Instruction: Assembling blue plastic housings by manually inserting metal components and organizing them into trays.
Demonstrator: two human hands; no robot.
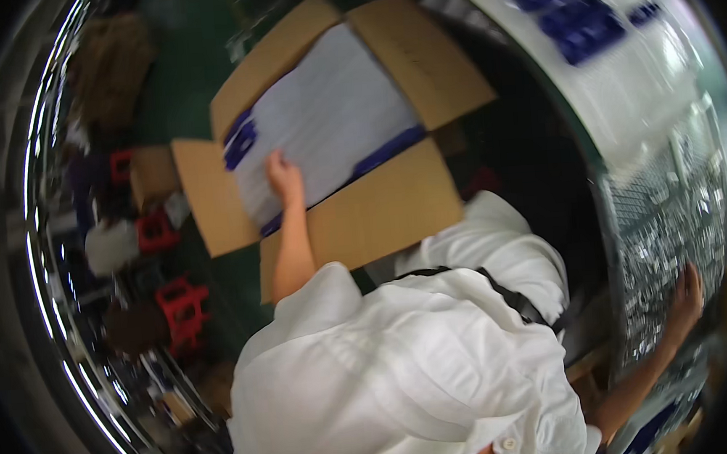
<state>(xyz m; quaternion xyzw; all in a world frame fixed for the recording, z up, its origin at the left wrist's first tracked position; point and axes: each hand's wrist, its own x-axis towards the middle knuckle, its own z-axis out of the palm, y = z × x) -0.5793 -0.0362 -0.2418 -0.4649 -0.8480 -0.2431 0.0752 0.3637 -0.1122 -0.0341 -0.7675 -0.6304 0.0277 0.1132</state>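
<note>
An open cardboard box (pixel 359 219) stands in front of me with its flaps folded outward. A pale grey-white sheet (pixel 329 103) covers most of what is inside. Dark blue pieces (pixel 241 141) show along the sheet's edges at the left and near sides. My left hand (pixel 285 178) is over the sheet's near left part, its fingers curled together; whatever they may hold is hidden. Far to the right, my right hand (pixel 685 299) reaches out with fingers stretched, beside many small shiny metal-looking parts (pixel 664 240) on the worktable. Blur hides whether it touches them.
A long white worktable (pixel 625 107) curves down the right side, with dark blue moulded pieces (pixel 573 22) at its far end. Red stools (pixel 182 311) and a smaller cardboard box (pixel 154 176) stand on the left. A brown sack-like heap (pixel 110 68) is at the far left.
</note>
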